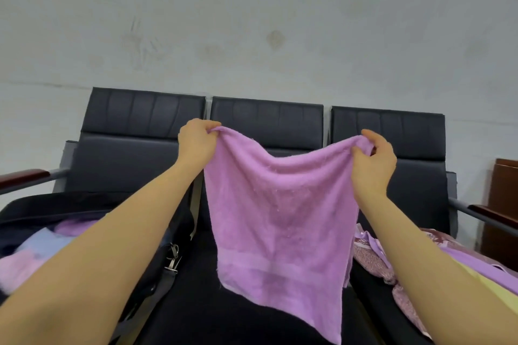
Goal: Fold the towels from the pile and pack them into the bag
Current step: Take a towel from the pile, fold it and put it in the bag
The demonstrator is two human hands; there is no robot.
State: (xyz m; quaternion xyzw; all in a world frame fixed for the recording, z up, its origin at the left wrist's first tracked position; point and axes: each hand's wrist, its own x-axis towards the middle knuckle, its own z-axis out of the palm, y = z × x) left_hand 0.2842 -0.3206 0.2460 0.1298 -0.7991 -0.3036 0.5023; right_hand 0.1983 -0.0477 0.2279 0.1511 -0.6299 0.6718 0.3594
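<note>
Open dark bag (pixel 33 210) holds folded towels (pixel 42 246), purple, blue, pink

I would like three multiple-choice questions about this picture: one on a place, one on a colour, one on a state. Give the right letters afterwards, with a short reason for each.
1. Where is the bag?
A. on the seat to the person's left
B. on the floor
C. hanging on the wall

2. What colour is the held towel?
A. white
B. purple
C. green

3. How is the towel held?
A. rolled in one hand
B. folded flat on the seat
C. hanging open from both hands

Answers:
1 A, the dark open bag lies on the left seat with towels inside.
2 B, the cloth is light purple.
3 C, the left hand and right hand each pinch a top corner.
</note>
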